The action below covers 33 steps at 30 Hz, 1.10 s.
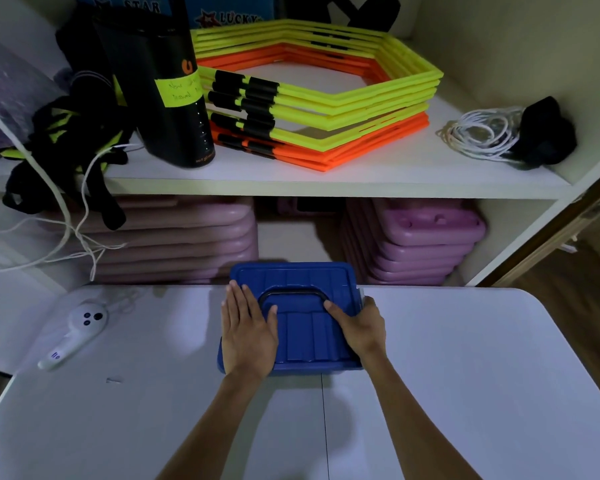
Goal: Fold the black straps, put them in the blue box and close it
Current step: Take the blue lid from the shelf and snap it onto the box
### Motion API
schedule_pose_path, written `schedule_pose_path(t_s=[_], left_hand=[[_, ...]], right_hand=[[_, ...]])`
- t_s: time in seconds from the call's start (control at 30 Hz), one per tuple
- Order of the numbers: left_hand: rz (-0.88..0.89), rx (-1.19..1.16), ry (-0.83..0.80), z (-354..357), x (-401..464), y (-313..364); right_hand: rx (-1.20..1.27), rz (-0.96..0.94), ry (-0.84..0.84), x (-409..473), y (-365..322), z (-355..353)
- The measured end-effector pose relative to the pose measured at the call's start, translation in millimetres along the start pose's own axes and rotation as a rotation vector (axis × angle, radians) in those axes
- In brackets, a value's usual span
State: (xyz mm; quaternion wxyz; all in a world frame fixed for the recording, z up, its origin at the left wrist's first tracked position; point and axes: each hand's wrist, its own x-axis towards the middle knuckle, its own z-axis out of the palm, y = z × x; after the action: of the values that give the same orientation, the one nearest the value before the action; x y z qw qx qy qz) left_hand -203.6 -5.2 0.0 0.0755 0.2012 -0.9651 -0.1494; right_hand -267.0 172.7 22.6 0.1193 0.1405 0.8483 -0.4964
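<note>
The blue box (302,334) stands on the white table (465,375) at its far edge, with its ribbed lid on and a black handle (293,292) lying flat on top. My left hand (246,334) rests flat on the left part of the lid, fingers spread. My right hand (359,327) holds the lid's right edge, thumb on top and fingers wrapped over the side. No black straps show on the table; what is inside the box is hidden.
A white controller (73,334) lies on the table at the left. Behind, a shelf (326,181) holds yellow and orange hexagon rings (312,95), a black cylinder (163,88), black-yellow straps (66,143) with white cords, and a coiled white cable (478,133). Purple blocks (413,244) sit below.
</note>
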Motion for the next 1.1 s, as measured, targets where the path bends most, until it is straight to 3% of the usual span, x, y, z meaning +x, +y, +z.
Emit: schedule_pose_path(t_s=[0.27, 0.53, 0.73, 0.93, 1.1], left_hand=[[-0.017, 0.042, -0.012, 4, 1, 0], [-0.017, 0.035, -0.008, 4, 1, -1], [-0.031, 0.049, -0.014, 5, 3, 2], [-0.025, 0.043, -0.051, 2, 2, 1], [-0.021, 0.037, -0.094, -2, 4, -1]], right_hand=[[-0.19, -0.14, 0.163, -13, -5, 13], [-0.087, -0.089, 0.182, -8, -4, 13], [-0.37, -0.13, 0.23, -19, -7, 19], [-0.781, -0.3, 0.134, -19, 5, 29], [-0.906, -0.495, -0.032, -10, 10, 9]])
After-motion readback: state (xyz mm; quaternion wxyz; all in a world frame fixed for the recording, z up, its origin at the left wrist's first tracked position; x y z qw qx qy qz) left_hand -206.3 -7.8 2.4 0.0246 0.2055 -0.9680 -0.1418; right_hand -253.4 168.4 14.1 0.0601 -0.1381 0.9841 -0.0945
